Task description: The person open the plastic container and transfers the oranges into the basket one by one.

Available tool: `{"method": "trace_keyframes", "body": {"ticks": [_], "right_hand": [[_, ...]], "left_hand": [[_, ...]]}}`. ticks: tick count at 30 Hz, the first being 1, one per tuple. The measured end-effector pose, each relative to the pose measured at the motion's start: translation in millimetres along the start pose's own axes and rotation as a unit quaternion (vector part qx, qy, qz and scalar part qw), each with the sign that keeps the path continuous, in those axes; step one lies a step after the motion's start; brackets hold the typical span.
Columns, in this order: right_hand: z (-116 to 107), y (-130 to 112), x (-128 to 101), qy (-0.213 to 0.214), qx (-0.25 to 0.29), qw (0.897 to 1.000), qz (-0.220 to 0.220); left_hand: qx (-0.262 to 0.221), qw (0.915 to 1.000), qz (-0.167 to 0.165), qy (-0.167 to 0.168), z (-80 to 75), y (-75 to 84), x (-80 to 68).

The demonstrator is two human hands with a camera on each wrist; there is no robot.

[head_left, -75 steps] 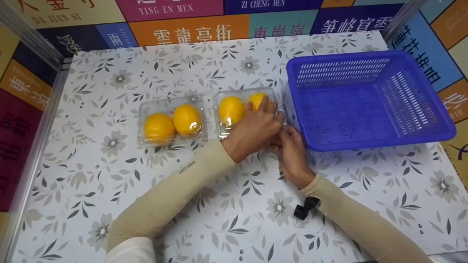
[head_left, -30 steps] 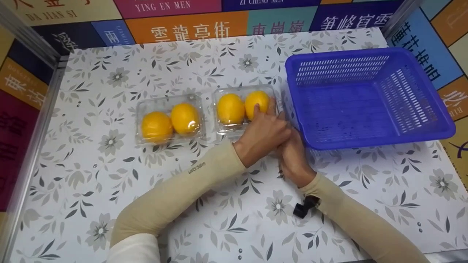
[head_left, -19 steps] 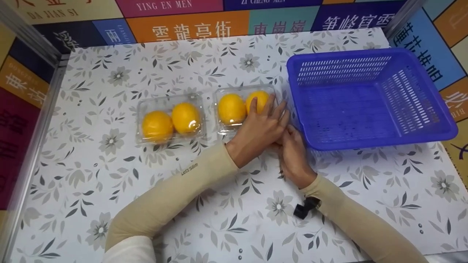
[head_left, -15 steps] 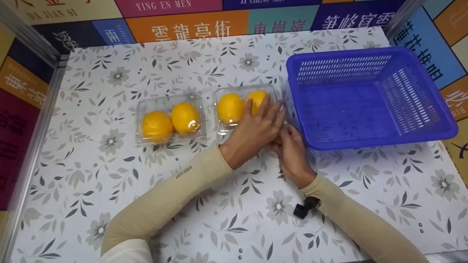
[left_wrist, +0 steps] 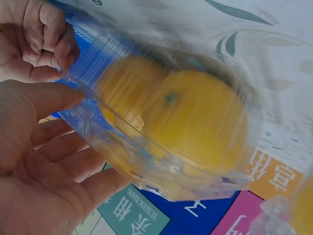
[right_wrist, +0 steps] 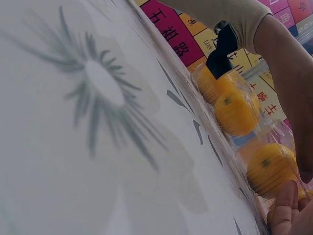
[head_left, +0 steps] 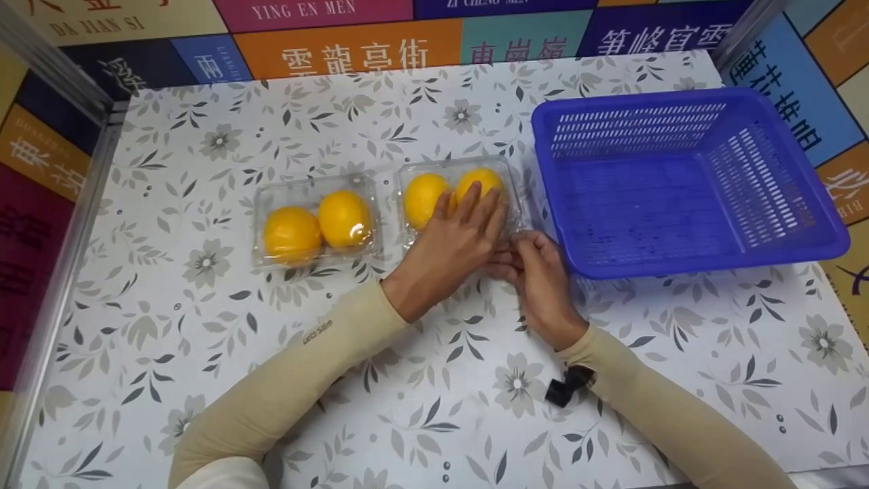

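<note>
Two oranges sit inside the clear clamshell box (head_left: 456, 197) at frame centre, just left of the blue basket (head_left: 686, 180). My right hand (head_left: 536, 278) pinches its near corner; my left hand (head_left: 448, 248) lies flat-fingered on top.

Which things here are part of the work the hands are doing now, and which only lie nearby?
In use:
- right box with oranges
- left hand, flat on it
- right hand, pinching its corner

Nearby:
- left box
- blue basket
- black clip
</note>
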State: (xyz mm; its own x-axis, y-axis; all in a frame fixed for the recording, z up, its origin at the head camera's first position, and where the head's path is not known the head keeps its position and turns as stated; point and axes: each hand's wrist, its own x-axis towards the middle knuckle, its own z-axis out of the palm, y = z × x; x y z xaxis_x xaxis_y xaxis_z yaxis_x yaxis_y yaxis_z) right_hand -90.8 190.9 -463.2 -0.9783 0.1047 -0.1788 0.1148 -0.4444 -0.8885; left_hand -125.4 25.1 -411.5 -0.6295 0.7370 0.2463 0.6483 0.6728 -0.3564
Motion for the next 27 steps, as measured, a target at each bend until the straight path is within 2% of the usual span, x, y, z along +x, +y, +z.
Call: {"method": "trace_keyframes", "body": {"ticks": [10,20,27], "right_hand": [[-1,2,0,-0.011,-0.014,1.000,-0.001],[-1,1,1,-0.009,-0.035,0.999,-0.001],[-4,1,1,-0.009,-0.043,0.999,0.002]], "left_hand": [[-0.002,0.9998,-0.004,0.018,-0.6,-10.5,-16.1],[0.004,0.9997,-0.021,0.012,2.4,-20.8,-37.2],[0.004,0.9997,-0.020,0.015,3.7,-22.8,-43.5]]}}
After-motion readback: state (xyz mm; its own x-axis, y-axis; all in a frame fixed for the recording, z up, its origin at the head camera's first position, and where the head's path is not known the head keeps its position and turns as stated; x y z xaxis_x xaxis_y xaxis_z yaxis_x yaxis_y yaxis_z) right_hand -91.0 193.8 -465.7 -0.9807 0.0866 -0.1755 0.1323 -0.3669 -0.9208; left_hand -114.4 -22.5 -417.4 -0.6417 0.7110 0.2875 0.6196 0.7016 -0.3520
